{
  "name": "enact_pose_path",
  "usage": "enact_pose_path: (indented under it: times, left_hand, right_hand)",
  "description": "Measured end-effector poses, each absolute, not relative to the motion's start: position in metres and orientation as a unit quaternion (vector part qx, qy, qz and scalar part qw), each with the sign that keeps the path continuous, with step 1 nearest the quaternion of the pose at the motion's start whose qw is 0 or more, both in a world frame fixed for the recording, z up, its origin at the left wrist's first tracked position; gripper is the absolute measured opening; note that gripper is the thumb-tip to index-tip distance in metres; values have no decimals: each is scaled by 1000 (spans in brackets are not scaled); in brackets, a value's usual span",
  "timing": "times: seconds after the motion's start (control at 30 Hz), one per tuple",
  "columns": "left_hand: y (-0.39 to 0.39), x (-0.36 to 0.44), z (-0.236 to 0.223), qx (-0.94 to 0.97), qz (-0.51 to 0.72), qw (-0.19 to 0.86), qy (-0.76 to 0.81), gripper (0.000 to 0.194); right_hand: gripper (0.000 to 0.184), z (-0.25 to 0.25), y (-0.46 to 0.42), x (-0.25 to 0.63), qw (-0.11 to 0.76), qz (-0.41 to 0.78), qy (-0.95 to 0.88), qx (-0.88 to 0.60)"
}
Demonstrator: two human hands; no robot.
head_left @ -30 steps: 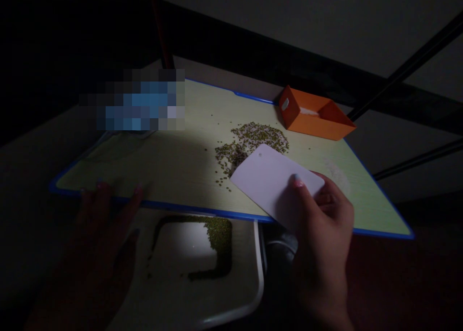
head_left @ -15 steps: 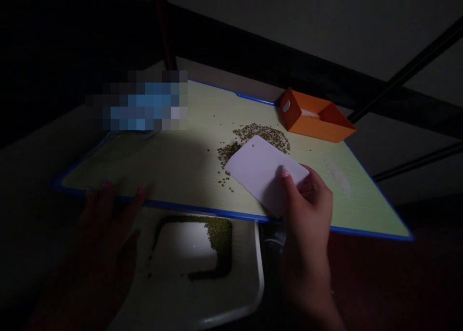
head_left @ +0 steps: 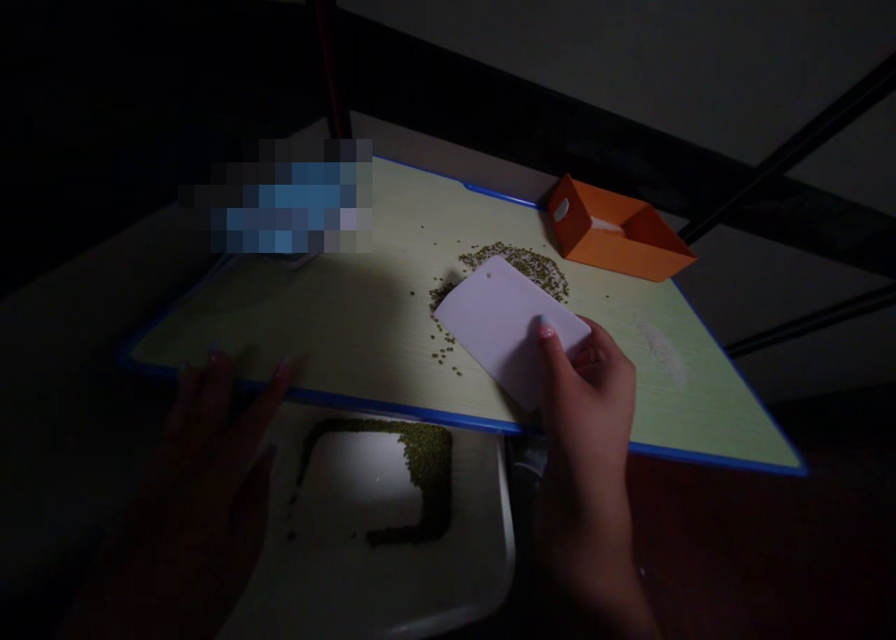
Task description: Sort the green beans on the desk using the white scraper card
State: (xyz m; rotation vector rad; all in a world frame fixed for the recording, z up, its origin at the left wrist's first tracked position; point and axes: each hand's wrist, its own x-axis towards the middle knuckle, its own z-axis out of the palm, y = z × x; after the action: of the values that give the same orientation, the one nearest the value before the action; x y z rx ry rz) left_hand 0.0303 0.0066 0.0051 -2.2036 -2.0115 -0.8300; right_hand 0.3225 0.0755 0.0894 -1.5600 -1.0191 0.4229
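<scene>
White tub (head_left: 510, 528): It sits low, between the two hands, with its far side below the near edge of the worktop (head_left: 707, 416). Maybe it is there so that bits coming off the edge land inside.
Tub beans (head_left: 438, 491): Lots of tiny green bits, like beans, lie in the tub, below and left of the right fingers. Most are bunched in one corner and along the sides.
Left hand (head_left: 210, 463): Its fingers are spread out and hold nothing that I can see. The tips are at the near edge, perhaps to make the worktop steady. It is too dark to tell if they press.
Right hand (head_left: 592, 407): Its fingers pinch a white card (head_left: 504, 313), thumb on top. Holding just one end seems to leave the other end free to reach out.
White card: It slants ahead and left of the right fingers, close by the loose beans (head_left: 542, 269). I cannot tell if it touches them.
Loose beans: They lie in a thin patch ahead of the right fingers, with a few strays to the left.
Pale patch: A powdery smear (head_left: 662, 351) lies right of the right fingers.
Blurry blue thing (head_left: 301, 206): It is ahead of the left fingers, too fuzzy to name.
Orange box (head_left: 623, 251): It is far ahead and right of the right fingers, maybe to be out of the way.
</scene>
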Motion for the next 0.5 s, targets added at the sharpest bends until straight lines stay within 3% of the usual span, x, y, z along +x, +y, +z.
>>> enact_pose_path:
  times: [0.5]
  left_hand:
    - [7,32,8,-703,-259,6,-663,72]
  right_hand:
    - [28,82,71,329,580,222,-424,-659]
